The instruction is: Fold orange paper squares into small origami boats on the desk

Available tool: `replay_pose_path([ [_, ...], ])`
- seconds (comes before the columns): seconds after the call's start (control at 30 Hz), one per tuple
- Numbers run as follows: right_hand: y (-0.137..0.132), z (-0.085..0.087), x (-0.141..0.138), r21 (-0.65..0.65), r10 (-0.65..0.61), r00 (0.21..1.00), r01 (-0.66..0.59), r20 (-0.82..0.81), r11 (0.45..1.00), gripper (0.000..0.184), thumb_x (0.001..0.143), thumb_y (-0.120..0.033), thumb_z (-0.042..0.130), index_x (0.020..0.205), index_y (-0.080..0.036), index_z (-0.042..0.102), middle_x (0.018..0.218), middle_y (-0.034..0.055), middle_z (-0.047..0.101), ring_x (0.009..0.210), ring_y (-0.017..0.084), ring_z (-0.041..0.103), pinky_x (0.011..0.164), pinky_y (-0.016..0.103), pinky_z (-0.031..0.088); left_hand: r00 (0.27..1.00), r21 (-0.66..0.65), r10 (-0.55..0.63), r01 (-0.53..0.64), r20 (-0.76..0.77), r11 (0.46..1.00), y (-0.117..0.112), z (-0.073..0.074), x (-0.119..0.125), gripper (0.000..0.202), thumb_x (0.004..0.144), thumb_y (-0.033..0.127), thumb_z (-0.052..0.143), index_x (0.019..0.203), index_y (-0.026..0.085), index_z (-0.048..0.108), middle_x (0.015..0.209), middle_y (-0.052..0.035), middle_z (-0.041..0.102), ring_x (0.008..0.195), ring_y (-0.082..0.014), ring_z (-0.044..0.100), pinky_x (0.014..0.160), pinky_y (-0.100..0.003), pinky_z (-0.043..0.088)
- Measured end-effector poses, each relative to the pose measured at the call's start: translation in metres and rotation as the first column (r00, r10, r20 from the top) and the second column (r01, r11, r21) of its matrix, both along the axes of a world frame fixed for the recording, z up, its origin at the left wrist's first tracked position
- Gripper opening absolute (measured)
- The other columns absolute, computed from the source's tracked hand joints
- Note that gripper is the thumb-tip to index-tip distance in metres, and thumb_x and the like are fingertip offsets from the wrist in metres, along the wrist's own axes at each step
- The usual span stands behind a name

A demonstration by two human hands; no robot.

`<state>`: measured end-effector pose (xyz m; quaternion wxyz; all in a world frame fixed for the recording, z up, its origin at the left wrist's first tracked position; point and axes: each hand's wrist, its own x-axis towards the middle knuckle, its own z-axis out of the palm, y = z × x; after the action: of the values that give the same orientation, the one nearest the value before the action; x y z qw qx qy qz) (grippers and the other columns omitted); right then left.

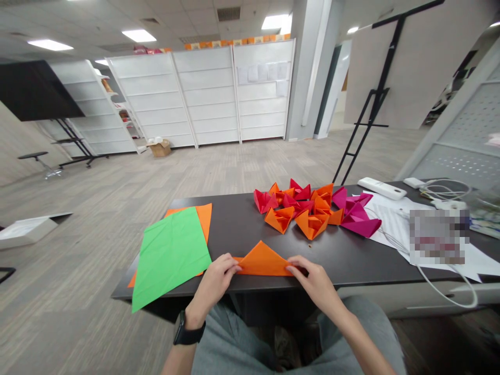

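Observation:
A sheet of orange paper (262, 260), folded to a peak in the middle with a straight lower edge, lies near the front edge of the dark table. My left hand (219, 276) pinches its left end between thumb and fingers. At the opposite end, my right hand (312, 278) grips the paper the same way. Beyond my hands stands a cluster of folded paper boats, among them an orange one (312, 224), a red one (265, 200) and a magenta one (360, 220).
Green paper (172, 255) lies over orange paper (205, 219) on the table's left, overhanging the front edge. At the right are white sheets (385, 208), a white power strip (382, 188) and a looping white cable (441, 297). An easel (367, 120) stands behind the table.

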<state>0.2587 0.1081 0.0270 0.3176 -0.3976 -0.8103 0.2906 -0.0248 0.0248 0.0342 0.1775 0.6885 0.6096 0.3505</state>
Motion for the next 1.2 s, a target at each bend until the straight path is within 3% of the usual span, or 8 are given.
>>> replay_pose_path([
  [0.17,0.008,0.005,-0.005,-0.061,-0.132,0.989,0.127,-0.07,0.99,0.023,0.088,-0.036,0.056,0.095,-0.025,0.075,0.092,0.005,0.071,0.084,0.021,0.067,0.074,0.032,0.052,0.989,-0.113,0.11,-0.099,0.101,0.989,0.019,-0.005,0.0,0.017,0.092,0.031,0.051,0.095,0.021,0.064,0.075,0.0011,0.064,0.071,-0.0164,0.061,0.071,-0.027,0.047],
  [0.33,0.009,-0.004,-0.008,-0.207,-0.311,0.929,0.27,-0.199,0.94,0.03,0.082,-0.04,0.06,0.105,-0.022,0.067,0.093,0.0062,0.074,0.08,0.022,0.07,0.074,0.035,0.053,0.981,-0.09,0.122,-0.109,0.154,0.99,0.019,-0.009,0.0,0.015,0.091,0.033,0.054,0.09,0.021,0.061,0.078,0.0011,0.065,0.072,-0.0163,0.06,0.071,-0.026,0.045],
  [0.57,-0.001,0.001,-0.011,-0.269,-0.236,0.96,0.19,-0.149,0.944,0.031,0.079,-0.038,0.066,0.107,-0.025,0.065,0.085,0.0024,0.076,0.082,0.023,0.07,0.08,0.036,0.051,0.988,0.009,0.094,-0.096,0.119,0.995,0.012,-0.008,0.002,0.014,0.093,0.028,0.051,0.085,0.021,0.06,0.083,-0.0002,0.065,0.078,-0.0168,0.06,0.077,-0.027,0.045],
  [0.73,0.001,0.001,-0.011,-0.341,-0.225,0.943,0.133,-0.247,0.931,0.033,0.081,-0.039,0.061,0.111,-0.024,0.06,0.091,0.0037,0.076,0.084,0.022,0.072,0.081,0.035,0.051,0.99,0.018,0.089,-0.091,0.109,0.996,0.011,-0.008,0.001,0.015,0.093,0.029,0.051,0.088,0.021,0.062,0.086,-0.0012,0.067,0.079,-0.0176,0.061,0.078,-0.028,0.047],
  [0.83,0.008,-0.001,-0.009,-0.33,-0.238,0.928,0.138,-0.285,0.934,0.03,0.08,-0.04,0.062,0.105,-0.023,0.056,0.085,0.0031,0.074,0.079,0.021,0.07,0.077,0.033,0.05,0.989,-0.005,0.09,-0.09,0.119,0.996,0.012,-0.007,0.001,0.015,0.093,0.03,0.05,0.09,0.021,0.062,0.086,-0.0012,0.067,0.079,-0.0178,0.062,0.077,-0.028,0.048],
  [1.03,0.014,-0.001,-0.007,-0.292,-0.148,0.975,0.095,-0.164,0.952,0.019,0.084,-0.035,0.056,0.1,-0.025,0.053,0.084,0.0014,0.075,0.085,0.023,0.069,0.081,0.035,0.048,0.986,-0.041,0.13,-0.126,0.101,0.991,0.017,-0.006,0.002,0.018,0.093,0.032,0.05,0.097,0.021,0.064,0.088,-0.0025,0.069,0.081,-0.019,0.063,0.081,-0.031,0.049],
  [1.2,0.016,0.003,-0.013,-0.177,-0.1,0.995,0.094,-0.027,0.98,0.014,0.087,-0.028,0.048,0.091,-0.025,0.062,0.089,0.003,0.074,0.087,0.023,0.068,0.081,0.037,0.048,0.992,-0.031,0.121,-0.12,0.029,0.992,0.019,-0.005,0.004,0.024,0.095,0.035,0.048,0.097,0.02,0.067,0.092,-0.005,0.067,0.082,-0.0192,0.063,0.081,-0.033,0.049],
])
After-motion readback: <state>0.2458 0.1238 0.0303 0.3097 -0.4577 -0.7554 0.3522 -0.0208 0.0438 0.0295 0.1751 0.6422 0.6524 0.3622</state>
